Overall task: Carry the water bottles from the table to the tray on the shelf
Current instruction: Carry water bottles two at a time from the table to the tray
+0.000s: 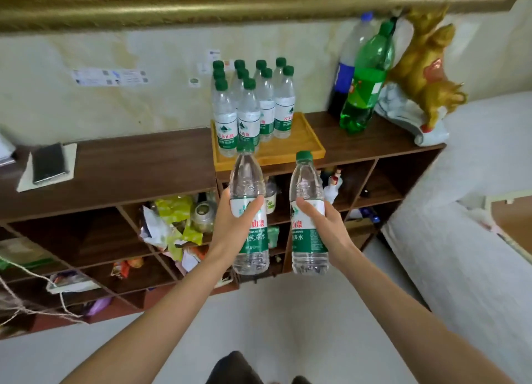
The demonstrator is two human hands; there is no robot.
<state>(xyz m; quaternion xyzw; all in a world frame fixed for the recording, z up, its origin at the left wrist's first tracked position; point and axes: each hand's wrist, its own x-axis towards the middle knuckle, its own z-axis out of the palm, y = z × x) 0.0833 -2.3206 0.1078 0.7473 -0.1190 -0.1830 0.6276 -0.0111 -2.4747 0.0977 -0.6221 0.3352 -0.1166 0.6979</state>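
Water bottles are in both hands here — the left hand [230,225] wraps around the label of one bottle [250,211], and the right hand [322,225] is closed the same way on a second bottle [308,214]. Both bottles are upright, green caps up, held in front of the brown shelf [144,159] and just short of the wooden tray [311,142] on its top. A cluster of matching bottles [253,107] already stands on the tray, crowding its back and left part; the bare wood lies along the front and right edge.

The step in hand looks like the set-down. To do it well, lift each bottle clear of the tray's raised rim before lowering — a base that catches the lip would tip. Aim for the open right-front area, the right-hand bottle first since it is nearer that space, then the left one beside it. Keep them vertical and ease off only once the base sits flat. Approaching from the front avoids nudging the standing group, and the tall green soda bottle [365,81] to the right stays well out of the way.
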